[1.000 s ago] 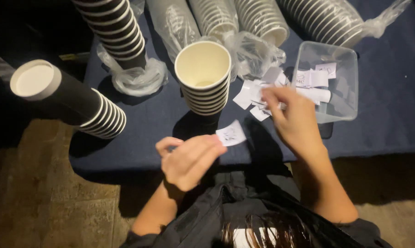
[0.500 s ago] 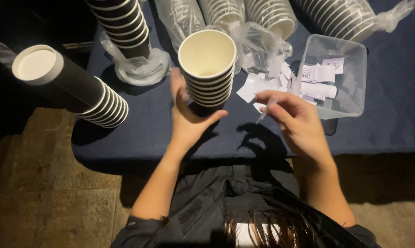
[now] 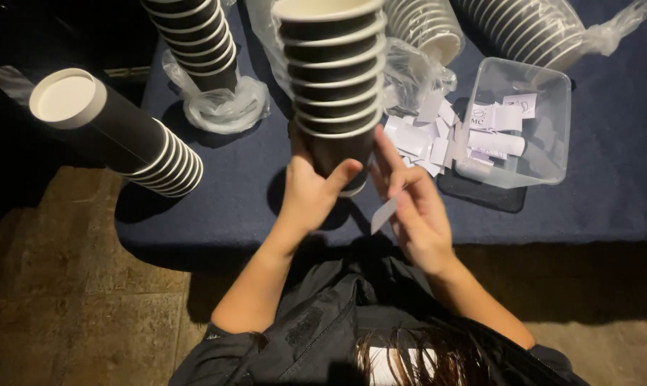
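So the left hand [image 3: 310, 191] is wrapped around the bottom of a black paper cup [image 3: 332, 78] with white rings, lifted off the dark blue tabletop [image 3: 609, 186] and held upright, mouth up. The right hand [image 3: 418, 214] sits just to the right of it, fingers pinched narrow on a small white paper slip [image 3: 384, 214]. The slip hangs edge-on, long axis running near-left to far-right, just below and right of the cup's base. Right hand is clearly the nearer one to the slip pile [image 3: 422, 136] and the clear plastic tub [image 3: 520, 129] further right. More cup stacks along the far edge, one stack lying sideways [image 3: 116, 132] at left.
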